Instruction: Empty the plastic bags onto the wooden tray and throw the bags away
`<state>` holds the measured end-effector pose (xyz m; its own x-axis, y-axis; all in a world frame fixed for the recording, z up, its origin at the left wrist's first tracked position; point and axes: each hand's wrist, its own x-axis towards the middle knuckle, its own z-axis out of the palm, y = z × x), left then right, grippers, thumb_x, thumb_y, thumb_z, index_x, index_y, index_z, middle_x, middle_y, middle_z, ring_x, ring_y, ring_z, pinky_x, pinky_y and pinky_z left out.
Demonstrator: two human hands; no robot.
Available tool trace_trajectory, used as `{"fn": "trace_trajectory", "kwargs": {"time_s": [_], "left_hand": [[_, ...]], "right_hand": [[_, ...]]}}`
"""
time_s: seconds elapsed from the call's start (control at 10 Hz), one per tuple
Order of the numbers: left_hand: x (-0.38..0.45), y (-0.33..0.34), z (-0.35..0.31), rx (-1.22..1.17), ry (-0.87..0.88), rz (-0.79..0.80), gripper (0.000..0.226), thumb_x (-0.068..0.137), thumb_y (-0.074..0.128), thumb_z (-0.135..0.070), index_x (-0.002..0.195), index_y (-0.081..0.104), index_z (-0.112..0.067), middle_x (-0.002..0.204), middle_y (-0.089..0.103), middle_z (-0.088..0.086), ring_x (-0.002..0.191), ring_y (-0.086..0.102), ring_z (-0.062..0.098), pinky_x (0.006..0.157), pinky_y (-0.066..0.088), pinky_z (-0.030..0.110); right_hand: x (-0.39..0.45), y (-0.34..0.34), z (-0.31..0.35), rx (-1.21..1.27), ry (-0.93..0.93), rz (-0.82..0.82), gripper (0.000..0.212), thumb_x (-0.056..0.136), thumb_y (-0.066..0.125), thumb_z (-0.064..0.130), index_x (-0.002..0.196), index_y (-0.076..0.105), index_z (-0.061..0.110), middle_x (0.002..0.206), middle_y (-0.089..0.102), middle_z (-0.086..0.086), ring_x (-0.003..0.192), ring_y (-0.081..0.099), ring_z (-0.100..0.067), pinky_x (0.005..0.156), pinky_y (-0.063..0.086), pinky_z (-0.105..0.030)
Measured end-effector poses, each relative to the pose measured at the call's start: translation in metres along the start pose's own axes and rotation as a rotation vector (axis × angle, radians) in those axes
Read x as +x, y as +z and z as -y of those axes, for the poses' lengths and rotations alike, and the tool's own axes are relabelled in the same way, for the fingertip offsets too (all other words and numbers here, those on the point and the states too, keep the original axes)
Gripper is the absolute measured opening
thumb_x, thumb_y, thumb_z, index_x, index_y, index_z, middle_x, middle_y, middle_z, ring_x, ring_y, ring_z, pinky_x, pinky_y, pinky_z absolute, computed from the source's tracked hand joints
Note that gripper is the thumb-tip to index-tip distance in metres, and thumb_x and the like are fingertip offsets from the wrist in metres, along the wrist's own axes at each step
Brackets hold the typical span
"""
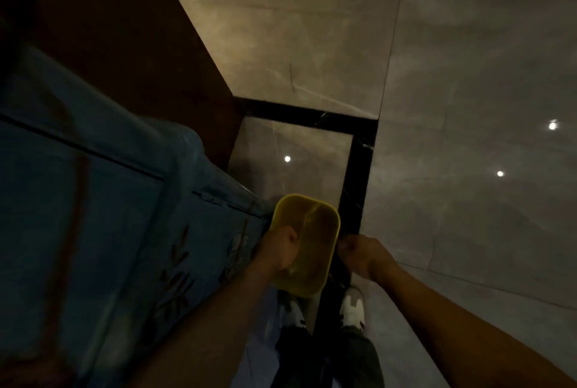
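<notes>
A yellow waste bin [315, 231] stands on the floor in front of my feet, its mouth facing up. My left hand [279, 250] is a closed fist at the bin's left rim, reaching into the opening. A pale crumpled patch [293, 269], possibly a plastic bag, lies in the bin just under that hand. My right hand [356, 254] hovers at the bin's right rim with its fingers curled. The dark hides whether it grips anything. No wooden tray is in view.
A blue patterned cloth [93, 215] covers furniture on the left, touching the bin. A brown wooden panel [131, 44] rises behind it. Glossy grey floor tiles [468, 200] with a black stripe [359, 162] spread to the right. My white shoes [352, 309] are just behind the bin.
</notes>
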<state>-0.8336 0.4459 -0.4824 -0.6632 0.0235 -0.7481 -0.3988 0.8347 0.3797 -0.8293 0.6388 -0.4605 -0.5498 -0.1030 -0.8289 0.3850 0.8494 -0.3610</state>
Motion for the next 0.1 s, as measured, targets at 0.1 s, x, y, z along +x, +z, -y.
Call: {"fn": "trace_trajectory", "kwargs": {"time_s": [0.1], "left_hand": [[-0.0467,-0.029,-0.0274,0.013,0.052,0.04,0.023,0.094,0.049,-0.015,0.109,0.065,-0.007,0.112,0.066,0.016,0.104,0.061,0.033,0.088,0.05,0.039]], "right_hand": [[-0.0492,-0.0289,0.0133,-0.12,-0.028,-0.049,0.031,0.097,0.043,0.029,0.115,0.063,0.015,0.117,0.066,-0.013,0.104,0.063,-0.03,0.08,0.05,-0.034]]}}
